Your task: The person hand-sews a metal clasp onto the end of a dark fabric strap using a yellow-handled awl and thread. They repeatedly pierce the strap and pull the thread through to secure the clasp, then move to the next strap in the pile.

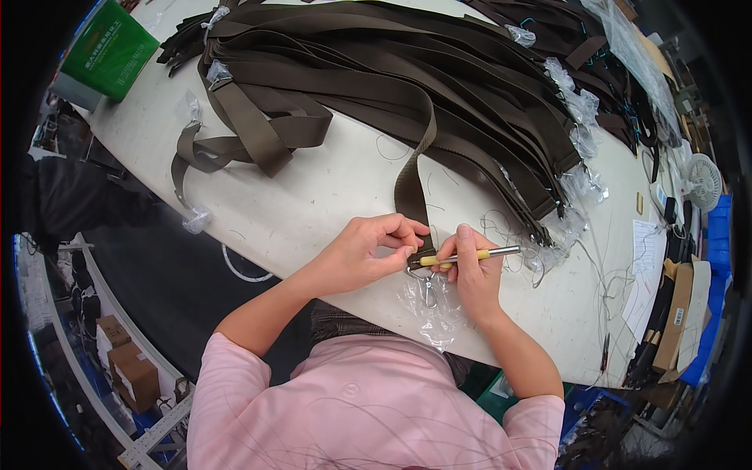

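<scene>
Dark olive-brown woven strap point(410, 188) has its end on the white tabletop point(329, 204) near the front edge, btwn my hands; silver metal snap hook point(430, 294) w/ clear crinkled plastic wrap point(440, 325) just below it. My R hand point(478, 278) is closed round a slim yellow-&-silver pen-shaped tool point(483, 254), tip at strap end. L hand point(362, 254): thumb & fingertips nearly together by strap end, can't tell if they pinch anything. Big pile of similar brown straps point(439, 66) beyond, green rectangular container point(110, 51) far L, round white fan point(704, 182) far R
</scene>
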Demonstrator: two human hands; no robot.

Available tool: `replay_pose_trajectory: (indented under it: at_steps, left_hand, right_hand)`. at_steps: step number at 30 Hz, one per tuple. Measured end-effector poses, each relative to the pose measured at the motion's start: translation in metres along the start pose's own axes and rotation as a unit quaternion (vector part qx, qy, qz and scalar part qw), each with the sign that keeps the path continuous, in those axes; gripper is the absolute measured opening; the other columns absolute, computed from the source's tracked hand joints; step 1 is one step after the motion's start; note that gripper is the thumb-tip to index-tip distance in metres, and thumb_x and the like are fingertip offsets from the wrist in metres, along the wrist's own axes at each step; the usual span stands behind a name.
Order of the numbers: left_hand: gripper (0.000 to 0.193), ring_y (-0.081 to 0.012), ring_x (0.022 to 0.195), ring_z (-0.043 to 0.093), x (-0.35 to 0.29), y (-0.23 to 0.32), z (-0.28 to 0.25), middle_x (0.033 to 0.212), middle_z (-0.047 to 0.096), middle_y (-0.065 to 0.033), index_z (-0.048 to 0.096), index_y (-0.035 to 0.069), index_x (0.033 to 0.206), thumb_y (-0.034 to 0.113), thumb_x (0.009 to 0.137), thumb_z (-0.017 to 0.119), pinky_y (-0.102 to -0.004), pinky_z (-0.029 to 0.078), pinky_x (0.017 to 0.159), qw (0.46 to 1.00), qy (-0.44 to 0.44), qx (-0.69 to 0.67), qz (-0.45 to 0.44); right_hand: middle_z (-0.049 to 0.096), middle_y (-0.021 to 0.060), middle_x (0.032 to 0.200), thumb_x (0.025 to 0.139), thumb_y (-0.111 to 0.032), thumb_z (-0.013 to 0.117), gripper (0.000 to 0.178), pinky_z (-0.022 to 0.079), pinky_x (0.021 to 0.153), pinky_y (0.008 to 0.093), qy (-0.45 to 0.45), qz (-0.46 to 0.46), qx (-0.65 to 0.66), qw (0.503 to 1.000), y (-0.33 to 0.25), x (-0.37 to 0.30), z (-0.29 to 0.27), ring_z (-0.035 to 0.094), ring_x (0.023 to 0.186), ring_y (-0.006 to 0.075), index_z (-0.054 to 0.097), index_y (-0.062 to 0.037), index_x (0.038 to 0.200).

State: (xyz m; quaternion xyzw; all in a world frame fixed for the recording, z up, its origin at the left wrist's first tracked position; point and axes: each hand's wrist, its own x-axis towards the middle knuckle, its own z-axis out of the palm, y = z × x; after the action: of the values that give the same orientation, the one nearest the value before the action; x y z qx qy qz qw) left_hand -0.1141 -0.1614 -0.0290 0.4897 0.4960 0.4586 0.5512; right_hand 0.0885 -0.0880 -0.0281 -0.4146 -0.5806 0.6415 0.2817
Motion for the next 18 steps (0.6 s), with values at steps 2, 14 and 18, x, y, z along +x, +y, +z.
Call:
replay_pose_trajectory:
  at_steps: [2, 14, 18]
  left_hand:
    - [0.004, -0.021, 0.112, 0.07, 0.0, 0.002, -0.001, 0.128, 0.066, -0.0212, 0.061, -0.003, 0.096, 0.001, 0.095, 0.062, -0.0313, 0.056, 0.095, 1.0, -0.003, 0.002, -0.007]
    - [0.046, -0.0233, 0.137, 0.054, 0.012, 0.038, -0.02, 0.14, 0.058, -0.0103, 0.057, 0.01, 0.122, -0.01, 0.081, 0.06, -0.0558, 0.019, 0.126, 0.815, -0.002, 0.519, 0.259]
    - [0.031, -0.0182, 0.111, 0.061, 0.048, 0.033, -0.026, 0.098, 0.057, -0.0021, 0.064, 0.014, 0.105, -0.004, 0.079, 0.067, -0.0561, 0.019, 0.124, 0.744, -0.081, 0.603, 0.275]
  right_hand:
    - [0.067, 0.0049, 0.069, 0.113, -0.037, 0.044, 0.052, 0.04, 0.049, 0.02, -0.003, 0.007, 0.003, 1.0, 0.0, 0.0, 0.0, 0.058, 0.056, 0.0058, 0.065, -0.0041, 0.079]
    - [0.057, 0.0082, 0.072, 0.113, -0.027, 0.039, 0.048, 0.042, 0.051, 0.0227, 0.07, -0.18, 0.162, 0.968, 0.001, 0.001, -0.025, 0.058, 0.057, 0.0141, 0.055, -0.0011, 0.076]
    - [0.059, 0.0115, 0.083, 0.114, -0.024, 0.034, 0.035, 0.048, 0.058, 0.0269, 0.131, -0.308, 0.027, 0.942, -0.011, -0.002, -0.034, 0.062, 0.06, 0.0176, 0.054, -0.0004, 0.097]
